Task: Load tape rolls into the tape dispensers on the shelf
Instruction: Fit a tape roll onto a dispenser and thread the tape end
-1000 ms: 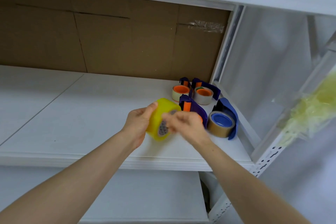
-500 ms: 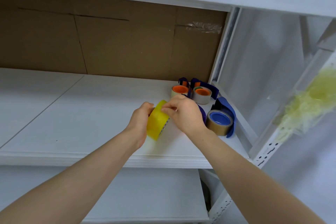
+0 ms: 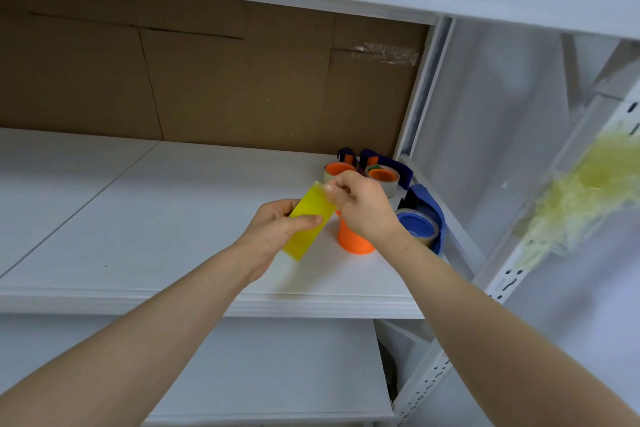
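The white shelf (image 3: 138, 218) carries blue tape dispensers (image 3: 431, 206) with rolls near its right post. Just left of them, above the shelf, the left hand (image 3: 277, 236) grips the yellow tape roll (image 3: 308, 222) with curled fingers. The right hand (image 3: 363, 208) pinches the roll's upper edge.

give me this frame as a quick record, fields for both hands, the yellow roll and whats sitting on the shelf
left hand: holds the yellow tape roll
right hand: pinches the roll's upper edge
orange cylinder: upright on the shelf, partly hidden by the right hand
blue dispenser: on the shelf right of the cylinder, holds a roll with a blue core
orange-core rolls: two, at the back right
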A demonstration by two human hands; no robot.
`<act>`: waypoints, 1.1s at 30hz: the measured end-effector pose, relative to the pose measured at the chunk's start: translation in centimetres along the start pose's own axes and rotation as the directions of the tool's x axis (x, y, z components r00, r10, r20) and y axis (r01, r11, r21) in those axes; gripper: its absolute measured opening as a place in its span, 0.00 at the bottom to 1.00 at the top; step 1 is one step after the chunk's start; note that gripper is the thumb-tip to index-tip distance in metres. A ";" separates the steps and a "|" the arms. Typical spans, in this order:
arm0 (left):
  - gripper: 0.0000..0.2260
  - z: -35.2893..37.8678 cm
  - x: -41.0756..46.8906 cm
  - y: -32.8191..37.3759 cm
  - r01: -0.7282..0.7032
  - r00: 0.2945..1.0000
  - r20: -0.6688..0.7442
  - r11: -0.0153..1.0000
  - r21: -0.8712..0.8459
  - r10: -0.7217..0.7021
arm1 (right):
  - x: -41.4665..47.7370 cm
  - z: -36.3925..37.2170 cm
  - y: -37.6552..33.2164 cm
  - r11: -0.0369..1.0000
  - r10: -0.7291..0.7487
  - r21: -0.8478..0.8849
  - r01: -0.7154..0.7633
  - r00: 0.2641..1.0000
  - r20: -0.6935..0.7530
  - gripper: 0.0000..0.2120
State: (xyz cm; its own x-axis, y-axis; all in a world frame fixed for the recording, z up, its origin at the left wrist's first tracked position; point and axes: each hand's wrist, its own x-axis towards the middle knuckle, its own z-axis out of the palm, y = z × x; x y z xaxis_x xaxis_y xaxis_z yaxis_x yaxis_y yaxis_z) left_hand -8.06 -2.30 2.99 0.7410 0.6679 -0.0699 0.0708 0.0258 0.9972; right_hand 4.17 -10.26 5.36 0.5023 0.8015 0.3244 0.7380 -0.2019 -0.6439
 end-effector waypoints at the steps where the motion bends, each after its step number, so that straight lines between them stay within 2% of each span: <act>1: 0.10 0.3 0.0 0.0 0.007 1.000 -0.002 1.000 0.026 -0.007 | 0.0 -0.2 -0.1 1.000 0.010 0.001 -0.010 1.000 0.016 0.05; 3: 0.16 0.6 0.0 -0.2 0.029 1.000 -0.009 0.996 0.087 -0.028 | -0.1 -0.6 -0.2 0.996 0.067 0.046 -0.070 0.997 0.047 0.07; 6: 0.16 0.7 0.2 -0.2 0.000 1.000 -0.008 0.975 0.220 0.002 | -0.6 -1.3 -0.3 0.899 0.243 0.348 -0.266 0.964 0.108 0.09; 7: 0.19 0.7 0.3 -0.2 -0.039 0.998 -0.025 0.947 0.318 0.050 | -0.8 -1.5 -0.4 0.854 0.279 0.418 -0.310 0.951 0.134 0.09; 8: 0.25 0.8 0.4 -0.2 -0.083 0.992 -0.048 0.875 0.478 0.120 | -0.9 -1.6 -0.4 0.832 0.298 0.443 -0.335 0.942 0.152 0.10; 10: 0.34 0.9 0.4 -0.3 -0.158 0.953 -0.048 0.622 0.767 0.301 | -1.0 -1.5 -0.5 0.833 0.307 0.430 -0.348 0.937 0.164 0.11; 11: 0.33 0.9 0.5 -0.2 -0.207 0.931 -0.009 0.548 0.810 0.366 | -1.0 -1.5 -0.4 0.850 0.308 0.398 -0.344 0.939 0.154 0.11; 12: 0.31 1.0 0.5 -0.2 -0.252 0.925 0.035 0.541 0.803 0.378 | -1.0 -1.6 -0.4 0.867 0.309 0.364 -0.339 0.941 0.140 0.11; 14: 0.28 0.9 0.7 -0.1 -0.298 0.939 0.086 0.665 0.685 0.333 | -0.9 -2.0 0.0 0.877 0.321 0.336 -0.345 0.939 0.125 0.08; 16: 0.26 0.8 0.8 0.1 -0.282 0.956 0.093 0.780 0.558 0.279 | -0.8 -2.5 0.4 0.865 0.346 0.343 -0.367 0.930 0.121 0.07; 18: 0.24 1.0 0.9 0.4 -0.287 0.957 0.111 0.827 0.484 0.267 | -1.0 -2.8 0.5 0.843 0.365 0.372 -0.388 0.922 0.134 0.09; 20: 0.21 1.9 0.8 0.3 -0.314 0.949 0.133 0.816 0.485 0.286 | -1.2 -2.7 0.3 0.822 0.381 0.401 -0.403 0.914 0.137 0.11; 22: 0.19 3.0 0.7 -0.2 -0.315 0.944 0.086 0.797 0.516 0.317 | -1.4 -2.4 0.0 0.820 0.398 0.405 -0.405 0.911 0.105 0.11; 26: 0.17 3.9 0.8 -2.0 -0.338 0.928 0.012 0.828 0.449 0.372 | -1.7 -1.8 0.1 0.878 0.345 0.354 -0.323 0.938 -0.001 0.08; 30: 0.17 5.2 0.7 -3.2 -0.338 0.885 -0.152 0.833 0.439 0.440 | -1.4 -1.2 -0.3 0.927 0.306 0.244 -0.286 0.951 -0.050 0.10; 33: 0.12 5.6 0.8 -3.4 -0.369 0.844 -0.227 0.832 0.415 0.487 | -1.3 -1.1 -0.7 0.952 0.245 0.212 -0.222 0.966 -0.087 0.06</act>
State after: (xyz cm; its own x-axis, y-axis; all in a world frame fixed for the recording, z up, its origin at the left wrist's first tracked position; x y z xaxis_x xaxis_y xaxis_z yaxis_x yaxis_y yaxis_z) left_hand -4.02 -6.03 -0.63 0.5080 0.7447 0.4328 0.0628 -0.5332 0.8437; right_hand 3.50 -11.75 6.14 0.7050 0.6755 0.2161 0.4955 -0.2511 -0.8315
